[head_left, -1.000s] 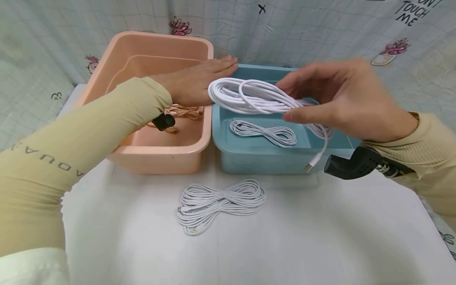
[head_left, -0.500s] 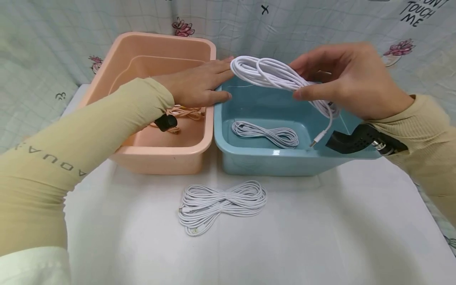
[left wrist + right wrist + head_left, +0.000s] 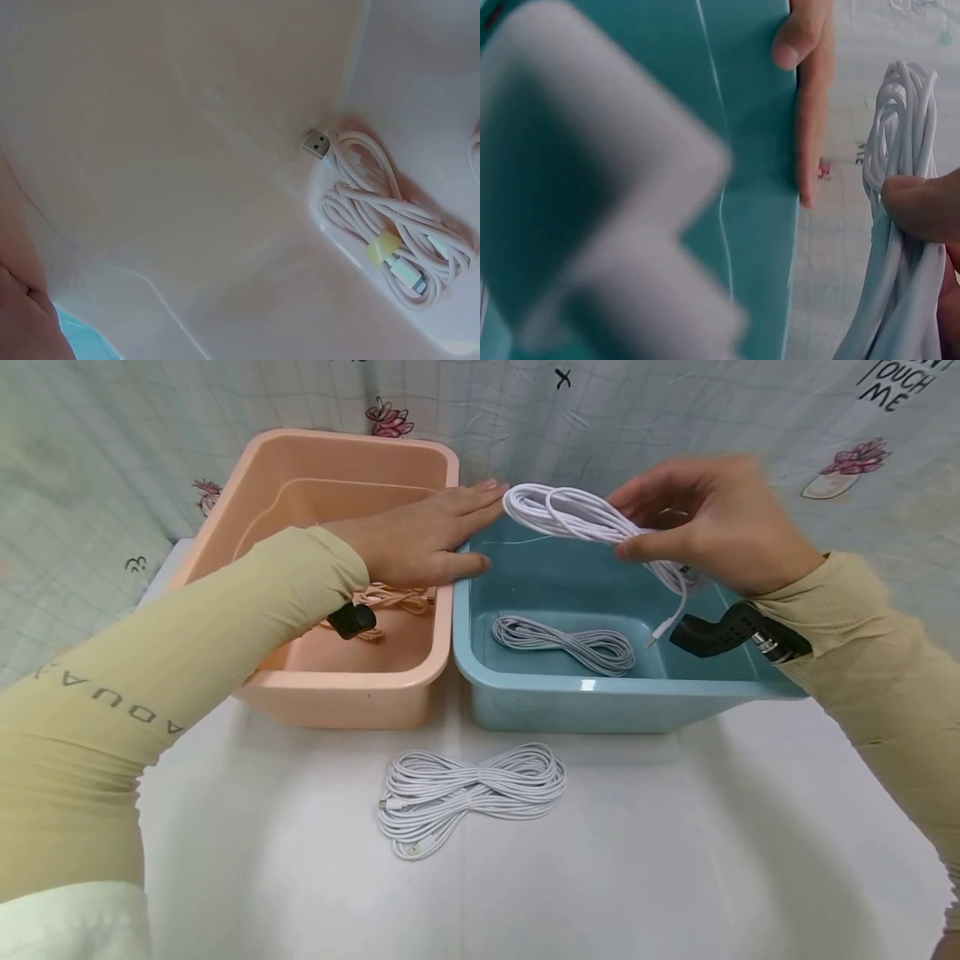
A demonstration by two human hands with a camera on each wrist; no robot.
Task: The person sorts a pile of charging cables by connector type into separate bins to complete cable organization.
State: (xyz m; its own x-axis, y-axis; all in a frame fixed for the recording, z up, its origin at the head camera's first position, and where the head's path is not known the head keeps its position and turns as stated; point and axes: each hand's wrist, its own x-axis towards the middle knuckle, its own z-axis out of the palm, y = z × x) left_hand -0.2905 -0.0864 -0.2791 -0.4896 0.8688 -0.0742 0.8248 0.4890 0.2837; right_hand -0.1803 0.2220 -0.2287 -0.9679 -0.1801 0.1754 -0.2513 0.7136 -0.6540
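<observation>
My right hand [image 3: 712, 527] pinches a bundled white cable [image 3: 570, 514] between thumb and fingers, over the blue bin [image 3: 570, 714]. One end of this cable dangles with a slim plug [image 3: 662, 629] pointing down. In the right wrist view the thumb [image 3: 915, 206] presses on the bundle, and a blurred white plug end [image 3: 652, 157] fills the left side. My left hand [image 3: 423, 535] lies with fingers extended across the adjoining rims of the peach bin [image 3: 337, 681] and the blue bin. A thinner white cable bundle [image 3: 566, 643] lies on the blue bin's floor.
On the white table [image 3: 600, 877] in front of the bins lies a larger white cable bundle [image 3: 476, 793]. Inside the peach bin are peach cables, one [image 3: 401, 210] with a USB plug [image 3: 316, 144] and a yellow tie [image 3: 384, 247]. A patterned curtain [image 3: 525, 410] hangs behind.
My right hand has lifted the white cable up and to the right, uncovering more of the blue bin, then shifted slightly left. My left hand has stayed on the rims.
</observation>
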